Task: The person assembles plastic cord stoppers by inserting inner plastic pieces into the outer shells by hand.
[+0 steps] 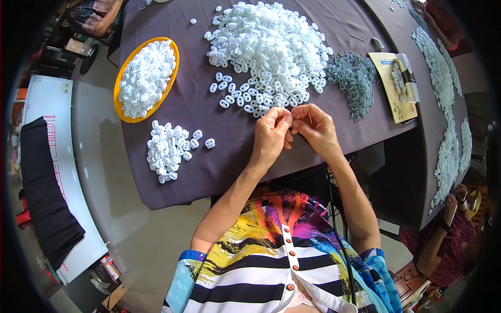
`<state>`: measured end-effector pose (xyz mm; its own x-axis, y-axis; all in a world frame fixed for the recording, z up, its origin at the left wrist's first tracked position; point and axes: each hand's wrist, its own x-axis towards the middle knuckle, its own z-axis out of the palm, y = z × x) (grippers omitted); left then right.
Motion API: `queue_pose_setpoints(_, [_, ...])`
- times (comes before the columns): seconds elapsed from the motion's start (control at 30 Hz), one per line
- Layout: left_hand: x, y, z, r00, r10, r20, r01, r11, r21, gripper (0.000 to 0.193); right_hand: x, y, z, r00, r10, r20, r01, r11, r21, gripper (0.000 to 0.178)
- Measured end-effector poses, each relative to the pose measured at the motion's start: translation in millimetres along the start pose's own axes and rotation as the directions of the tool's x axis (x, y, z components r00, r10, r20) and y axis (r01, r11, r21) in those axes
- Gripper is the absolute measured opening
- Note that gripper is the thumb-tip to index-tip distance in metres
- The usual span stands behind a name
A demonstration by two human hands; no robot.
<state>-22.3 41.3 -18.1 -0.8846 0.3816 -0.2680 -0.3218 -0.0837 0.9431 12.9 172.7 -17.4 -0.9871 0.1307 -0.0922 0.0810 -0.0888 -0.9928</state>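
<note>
My left hand (272,131) and my right hand (316,129) meet at the table's near edge, fingertips pinched close together. What they hold between them is too small and too covered by the fingers to make out. Just beyond them spreads a large heap of small white oval plastic pieces with two holes (266,47). Right of that heap lies a tangled pile of small grey-green pieces (355,81). To the left, a smaller pile of white pieces (168,151) rests on the dark cloth, apart from my hands.
An orange oval tray (117,94) full of white pieces stands at the left. A yellow booklet (389,86) with several pieces and a clear roll lies at the right. Another dark-covered table (425,177) with white pieces adjoins it, where other people's hands (455,201) show.
</note>
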Motion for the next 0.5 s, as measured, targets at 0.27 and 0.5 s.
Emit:
queue_pose_setpoints(0.27, [-3.3, -0.7, -0.1, 1.000, 0.017, 0.012, -0.018, 0.998, 0.066, 0.010, 0.1, 1.8, -5.1, 0.999, 0.051, -0.012, -0.050, 0.996, 0.074, 0.019])
queue_pose_setpoints(0.5, [-3.7, -2.0, -3.5, 0.997, 0.022, 0.069, -0.029, 0.995, 0.093, 0.011, -1.2, -9.7, -5.0, 0.992, 0.125, 0.001, -0.123, 0.977, 0.176, 0.021])
